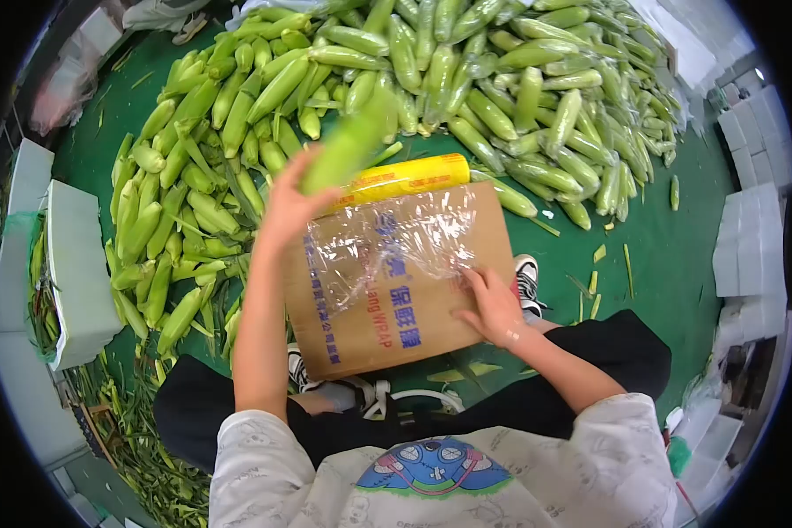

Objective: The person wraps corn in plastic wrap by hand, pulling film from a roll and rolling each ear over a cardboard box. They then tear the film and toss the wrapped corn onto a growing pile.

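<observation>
Head view: the left hand (292, 198) clasps a corn ear (348, 150) over the far-left corner of the carton (431, 308); the right hand (495, 310), fingers spread, rests on the carton's right side, likely steadying the clear film (431, 239). Along the carton's far edge lies the yellow roll (414, 176), presumably for easy reach

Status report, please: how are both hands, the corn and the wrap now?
Left hand gripping green corn cob, blurred. Right hand open, over cardboard box. Clear film wrinkled on box, yellow roll behind. No obstruction seen.
</observation>
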